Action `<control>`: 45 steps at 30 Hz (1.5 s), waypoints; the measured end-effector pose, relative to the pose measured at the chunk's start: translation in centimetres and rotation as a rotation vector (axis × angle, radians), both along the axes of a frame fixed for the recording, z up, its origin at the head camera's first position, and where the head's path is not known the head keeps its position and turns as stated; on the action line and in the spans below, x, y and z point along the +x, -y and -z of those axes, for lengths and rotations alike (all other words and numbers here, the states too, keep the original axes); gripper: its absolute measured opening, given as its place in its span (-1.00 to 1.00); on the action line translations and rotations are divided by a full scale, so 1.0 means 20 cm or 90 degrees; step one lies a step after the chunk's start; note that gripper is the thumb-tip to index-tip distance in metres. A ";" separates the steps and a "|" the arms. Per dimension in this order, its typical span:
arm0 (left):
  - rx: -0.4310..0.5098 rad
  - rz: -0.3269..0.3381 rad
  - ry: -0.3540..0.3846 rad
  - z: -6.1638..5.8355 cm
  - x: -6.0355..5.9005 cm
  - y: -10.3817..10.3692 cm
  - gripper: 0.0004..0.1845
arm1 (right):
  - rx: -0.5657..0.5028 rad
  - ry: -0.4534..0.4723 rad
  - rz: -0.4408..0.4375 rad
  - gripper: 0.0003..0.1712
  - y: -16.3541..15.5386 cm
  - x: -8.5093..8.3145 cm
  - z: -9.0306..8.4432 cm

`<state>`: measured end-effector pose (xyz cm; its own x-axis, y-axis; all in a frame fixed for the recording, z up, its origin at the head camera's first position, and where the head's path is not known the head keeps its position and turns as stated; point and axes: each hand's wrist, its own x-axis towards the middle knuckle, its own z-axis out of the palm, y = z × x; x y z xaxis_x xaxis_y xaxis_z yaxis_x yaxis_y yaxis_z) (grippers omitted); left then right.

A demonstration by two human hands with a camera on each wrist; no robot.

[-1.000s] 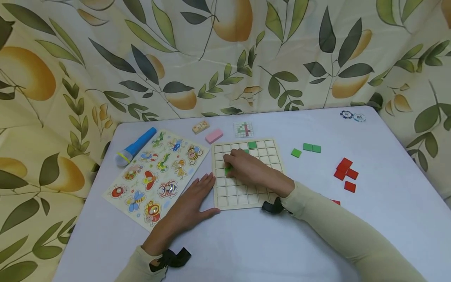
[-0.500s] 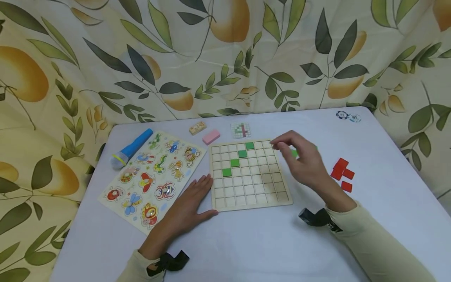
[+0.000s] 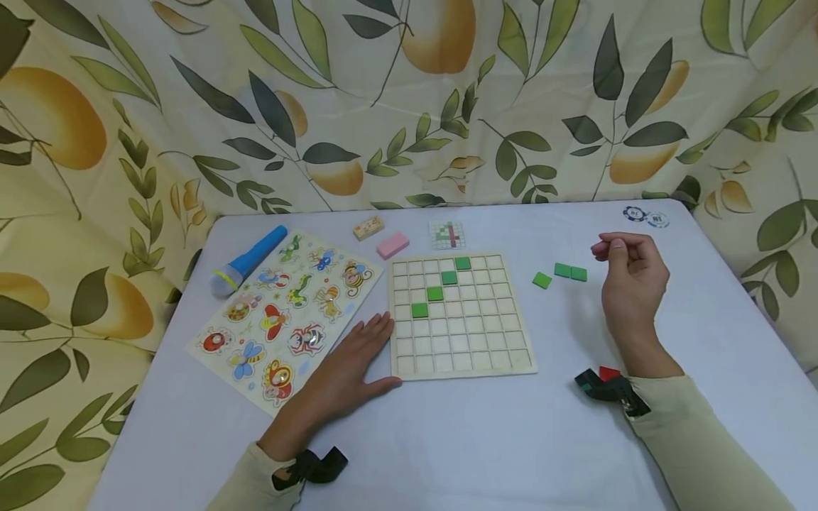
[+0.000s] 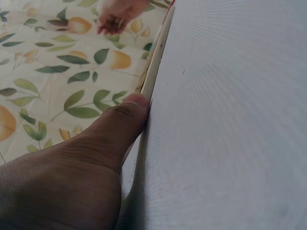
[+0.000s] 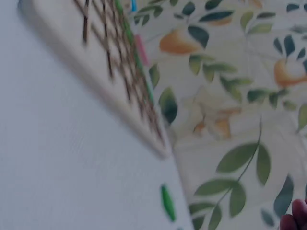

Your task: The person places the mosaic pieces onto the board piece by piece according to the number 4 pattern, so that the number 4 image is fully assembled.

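No writing can be read anywhere: the two round chips [image 3: 644, 216] at the far right corner of the table [image 3: 486, 440] carry marks too small to make out, and the small card [image 3: 446, 235] behind the grid board [image 3: 461, 316] shows only a tiny coloured pattern.

The left hand [image 3: 348, 369] lies flat on the table, fingers straight, fingertips against the board's left edge. The left wrist view shows what the head view cannot: the thumb [image 4: 125, 122] pressed right against the board's thin wooden edge [image 4: 152, 72].

The right hand [image 3: 629, 277] hovers right of the board, fingers loosely curled with thumb and forefinger close together; whether anything is between them cannot be told. Just left of it lie three loose green tiles [image 3: 561, 274]. Four green tiles [image 3: 441, 287] sit in the board in a diagonal.

The right wrist view is blurred; only the board's corner [image 5: 144, 120] and one green tile [image 5: 167, 202] show. The right arm hides most of the red tiles [image 3: 608, 372].
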<state>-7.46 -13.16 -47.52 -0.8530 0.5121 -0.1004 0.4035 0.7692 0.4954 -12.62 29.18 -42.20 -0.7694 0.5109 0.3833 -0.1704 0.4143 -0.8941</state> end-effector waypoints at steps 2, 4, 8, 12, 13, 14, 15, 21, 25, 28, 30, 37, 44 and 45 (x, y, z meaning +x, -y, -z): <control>-0.002 0.000 -0.003 0.00 0.00 -0.01 0.06 | 0.009 0.049 0.024 -0.66 -0.03 -0.01 0.03; -0.006 0.001 -0.003 -0.01 -0.01 -0.01 0.06 | 0.022 0.102 0.032 -0.64 -0.05 -0.02 0.05; -0.006 0.003 -0.002 -0.01 -0.01 -0.01 0.07 | 0.047 0.204 0.018 -0.60 -0.10 -0.04 0.09; -0.003 0.005 -0.001 -0.01 -0.01 0.00 0.07 | 0.085 0.293 0.004 -0.56 -0.15 -0.06 0.11; -0.002 0.005 0.000 -0.01 -0.01 0.00 0.08 | 0.096 0.314 0.000 -0.55 -0.15 -0.06 0.12; -0.001 0.005 0.002 -0.01 0.00 0.00 0.08 | 0.109 0.340 -0.007 -0.54 -0.16 -0.06 0.12; -0.002 0.005 0.002 0.00 0.00 0.00 0.08 | 0.123 0.365 -0.017 -0.53 -0.17 -0.06 0.12; -0.003 0.006 -0.005 0.00 -0.01 0.00 0.08 | 0.151 0.467 -0.056 -0.50 -0.21 -0.08 0.12; -0.001 0.010 0.000 -0.01 -0.01 -0.01 0.08 | 0.165 0.488 -0.086 -0.46 -0.22 -0.07 0.11; 0.001 0.010 0.001 -0.02 0.00 -0.01 0.07 | 0.193 0.493 -0.124 -0.43 -0.23 -0.06 0.10; -0.002 0.010 0.000 -0.01 0.00 -0.01 0.07 | 0.205 0.497 -0.145 -0.41 -0.24 -0.06 0.10; -0.005 0.010 -0.002 -0.01 0.00 -0.01 0.07 | 0.214 0.518 -0.180 -0.36 -0.27 -0.06 0.10; -0.010 0.005 0.002 -0.01 0.00 -0.01 0.07 | 0.275 0.459 -0.163 -0.55 -0.24 -0.06 0.13; -0.009 0.004 0.003 -0.01 0.00 -0.01 0.07 | 0.282 0.452 -0.161 -0.56 -0.24 -0.05 0.13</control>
